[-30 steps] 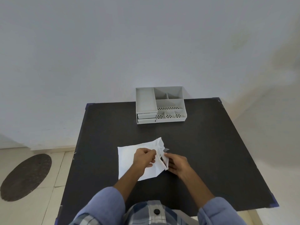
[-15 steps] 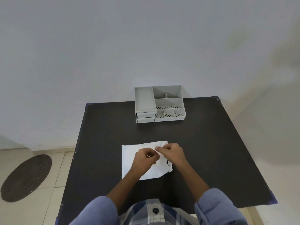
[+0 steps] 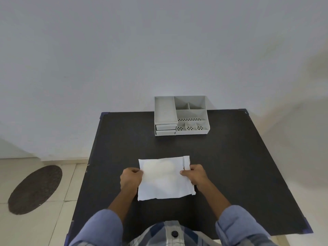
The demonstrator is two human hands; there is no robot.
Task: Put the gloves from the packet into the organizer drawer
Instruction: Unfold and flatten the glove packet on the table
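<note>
A white packet (image 3: 165, 178) lies flat on the black table (image 3: 230, 166) in front of me. My left hand (image 3: 131, 178) pinches its left edge and my right hand (image 3: 194, 174) pinches its right edge, beside a narrow folded flap. No gloves are visible; a faint bulge shows through the packet. The grey organizer (image 3: 181, 115) stands at the table's far edge against the wall. Its two small drawers (image 3: 165, 129) sit shut at its front left, under a long tray compartment.
The organizer has several open compartments, some with perforated floors. A white wall rises right behind the table. To the left lies tiled floor with a dark oval mat (image 3: 34, 189). Bare tabletop stretches between packet and organizer.
Both hands were together at the packet's right opening; now they have spread to opposite edges, and the packet lies flatter and more squarely in front of me.
</note>
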